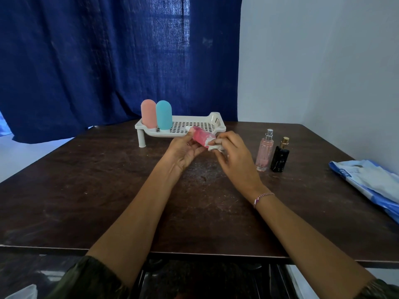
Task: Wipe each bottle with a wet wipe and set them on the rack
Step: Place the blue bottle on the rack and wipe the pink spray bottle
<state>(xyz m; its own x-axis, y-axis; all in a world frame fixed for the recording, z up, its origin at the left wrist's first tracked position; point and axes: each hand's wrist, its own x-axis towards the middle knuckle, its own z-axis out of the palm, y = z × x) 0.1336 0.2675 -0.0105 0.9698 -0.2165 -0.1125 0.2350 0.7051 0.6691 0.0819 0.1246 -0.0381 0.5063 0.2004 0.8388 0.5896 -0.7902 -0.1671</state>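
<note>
Scuffed matt table (108, 190), perforated plastic rack (194, 126)

The rack (216, 118) sits back-middle on the table (108, 190), end bottle (148, 113) and next bottle (163, 115) standing on its left end. Nearer, to its right, stand the left spray bottle (264, 152) and right spray bottle (280, 156), bag (367, 180) beyond them.

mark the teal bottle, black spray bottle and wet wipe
teal rounded plastic bottle (163, 114): head view, body
black gold-capped spray bottle (280, 159): head view, body
white wet wipe (212, 147): head view, bunched end
</note>
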